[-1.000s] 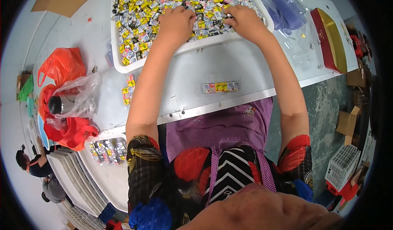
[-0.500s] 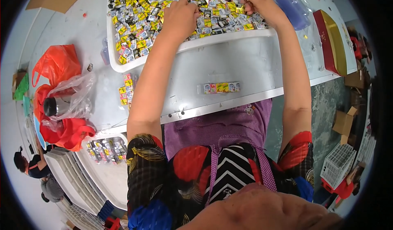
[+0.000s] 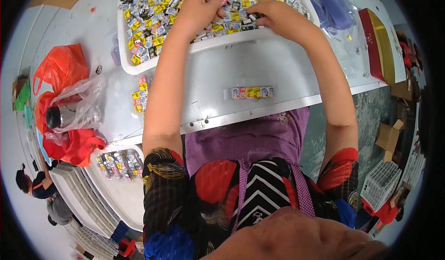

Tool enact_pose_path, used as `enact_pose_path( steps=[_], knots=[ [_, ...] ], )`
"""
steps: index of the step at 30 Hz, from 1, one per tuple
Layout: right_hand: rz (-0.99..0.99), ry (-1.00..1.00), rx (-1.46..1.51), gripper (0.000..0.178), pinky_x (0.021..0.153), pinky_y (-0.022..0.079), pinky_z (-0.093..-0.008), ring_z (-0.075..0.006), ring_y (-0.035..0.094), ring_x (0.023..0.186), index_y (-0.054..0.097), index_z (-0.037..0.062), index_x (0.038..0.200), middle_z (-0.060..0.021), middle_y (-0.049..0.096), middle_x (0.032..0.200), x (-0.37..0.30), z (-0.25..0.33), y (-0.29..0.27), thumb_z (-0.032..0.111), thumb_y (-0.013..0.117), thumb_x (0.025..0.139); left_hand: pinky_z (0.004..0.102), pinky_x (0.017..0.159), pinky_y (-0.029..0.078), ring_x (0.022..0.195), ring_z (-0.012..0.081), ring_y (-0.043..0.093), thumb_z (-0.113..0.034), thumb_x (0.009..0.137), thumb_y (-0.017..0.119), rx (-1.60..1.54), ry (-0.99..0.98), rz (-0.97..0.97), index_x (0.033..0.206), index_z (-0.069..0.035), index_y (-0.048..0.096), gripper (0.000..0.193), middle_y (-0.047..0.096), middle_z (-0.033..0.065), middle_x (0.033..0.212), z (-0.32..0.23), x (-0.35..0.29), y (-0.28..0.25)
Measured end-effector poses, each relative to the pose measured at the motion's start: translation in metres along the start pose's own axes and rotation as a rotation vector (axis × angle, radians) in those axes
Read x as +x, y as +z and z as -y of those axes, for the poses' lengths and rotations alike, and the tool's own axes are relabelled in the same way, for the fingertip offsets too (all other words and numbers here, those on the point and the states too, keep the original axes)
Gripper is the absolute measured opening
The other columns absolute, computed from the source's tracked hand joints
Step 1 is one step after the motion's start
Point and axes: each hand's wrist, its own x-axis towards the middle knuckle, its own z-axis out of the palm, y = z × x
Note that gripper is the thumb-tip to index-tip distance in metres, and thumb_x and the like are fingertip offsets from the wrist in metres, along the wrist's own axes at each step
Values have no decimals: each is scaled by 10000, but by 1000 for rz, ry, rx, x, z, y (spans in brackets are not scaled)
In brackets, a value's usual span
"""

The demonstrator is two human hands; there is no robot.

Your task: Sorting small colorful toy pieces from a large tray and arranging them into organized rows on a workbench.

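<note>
A large white tray (image 3: 218, 43) full of tiny printed boxes (image 3: 157, 12) in yellow, white, black and pink lies at the far side. Over its middle, my left hand (image 3: 200, 11) is closed, a small pink box (image 3: 224, 1) showing at its fingers. My right hand (image 3: 280, 18) bends in from the right, its fingers closed around a small black-and-white box (image 3: 252, 16). Between my forearms, near the table edge, a clear plastic holder (image 3: 253, 93) carries a row of several tiny boxes. Beside my left forearm lie more filled rows (image 3: 140, 95), partly hidden by the arm.
Red bags (image 3: 65, 68) and a steel flask (image 3: 60, 115) under clear plastic stand at left. Below them, a second white tray (image 3: 132, 200) holds filled packs (image 3: 119, 164). Purple-blue plastic pieces (image 3: 337, 10) and a red-and-gold box lid (image 3: 376, 47) lie at right.
My right hand has moved left and slightly nearer, towards my left hand. My left hand has shifted slightly left and away, and a pink box now shows at its fingers.
</note>
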Motion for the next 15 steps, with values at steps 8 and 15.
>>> enact_pose_path(
  steps=[8,15],
  knots=[
    [46,23,-137,247,677,466,-335,-242,597,790,619,38,1056,-88,602,941,0,-7,1,26,653,812,250,639,450,736,104,567,-180,902,605,424,564,239,999,-29,680,195,655,47,826,16,-30,9],
    [-262,260,183,137,733,475,-433,-379,591,823,592,2,885,-196,600,866,-27,43,-20,130,597,839,365,637,498,660,286,623,-271,837,646,731,356,274,953,-39,684,261,659,129,749,-13,-32,26]
  ],
)
